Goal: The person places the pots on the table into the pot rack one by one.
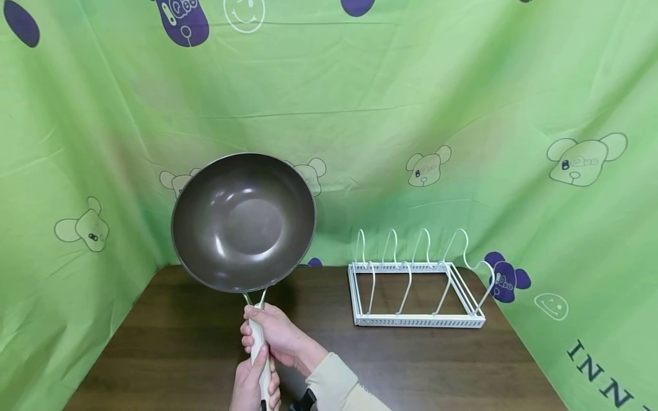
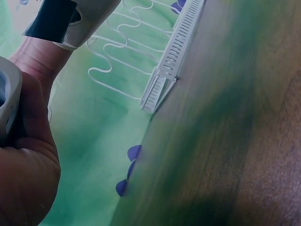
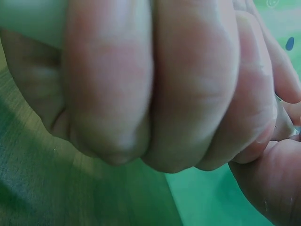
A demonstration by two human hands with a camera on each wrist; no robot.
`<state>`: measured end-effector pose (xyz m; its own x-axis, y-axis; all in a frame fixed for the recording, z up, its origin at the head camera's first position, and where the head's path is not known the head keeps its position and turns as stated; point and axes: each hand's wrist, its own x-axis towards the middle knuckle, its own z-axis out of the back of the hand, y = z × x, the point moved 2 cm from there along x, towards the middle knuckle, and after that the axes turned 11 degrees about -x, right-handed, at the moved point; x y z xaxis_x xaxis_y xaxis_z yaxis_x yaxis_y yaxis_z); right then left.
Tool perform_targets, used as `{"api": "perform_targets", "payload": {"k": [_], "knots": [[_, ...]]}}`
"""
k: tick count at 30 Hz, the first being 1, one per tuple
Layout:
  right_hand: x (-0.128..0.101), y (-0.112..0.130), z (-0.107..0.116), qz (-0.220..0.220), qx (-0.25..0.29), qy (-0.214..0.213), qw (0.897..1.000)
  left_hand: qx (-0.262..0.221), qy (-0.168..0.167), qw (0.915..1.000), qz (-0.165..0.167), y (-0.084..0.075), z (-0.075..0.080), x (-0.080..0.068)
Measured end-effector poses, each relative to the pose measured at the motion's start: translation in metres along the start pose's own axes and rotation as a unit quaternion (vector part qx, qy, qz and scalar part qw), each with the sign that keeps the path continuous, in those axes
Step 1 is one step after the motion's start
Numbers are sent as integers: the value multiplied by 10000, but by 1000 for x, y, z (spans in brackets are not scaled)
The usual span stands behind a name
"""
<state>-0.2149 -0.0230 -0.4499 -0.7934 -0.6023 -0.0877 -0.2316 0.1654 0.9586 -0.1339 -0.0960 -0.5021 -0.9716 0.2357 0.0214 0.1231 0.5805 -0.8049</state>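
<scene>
Both hands grasp the pan's pale handle [image 1: 259, 348]: the right hand [image 1: 277, 337] wraps it nearer the bowl, the left hand [image 1: 254, 388] just below. The pan [image 1: 243, 221] is lifted above the table [image 1: 169, 342], its dark inside facing the camera. A white rack [image 1: 416, 285] stands to the right, well apart.

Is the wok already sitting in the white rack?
No, both hands hold the wok up by its handle, left of the rack, whose slots are bare.
</scene>
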Motion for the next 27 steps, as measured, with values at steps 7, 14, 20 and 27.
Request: {"api": "perform_targets", "payload": {"k": [7,14,20,27], "knots": [[-1,0,3,50,3,-55,10000,-23,-10,10000,2,2,-1,3],[-3,1,7,34,-63,-182,9998,-98,84,9999,-28,3,-4,6],[-7,1,9,109,-73,-337,9993,-4,81,9999,62,6,-5,8],[-9,2,13,123,-122,-393,9991,9,128,9997,184,11,-4,10]]}}
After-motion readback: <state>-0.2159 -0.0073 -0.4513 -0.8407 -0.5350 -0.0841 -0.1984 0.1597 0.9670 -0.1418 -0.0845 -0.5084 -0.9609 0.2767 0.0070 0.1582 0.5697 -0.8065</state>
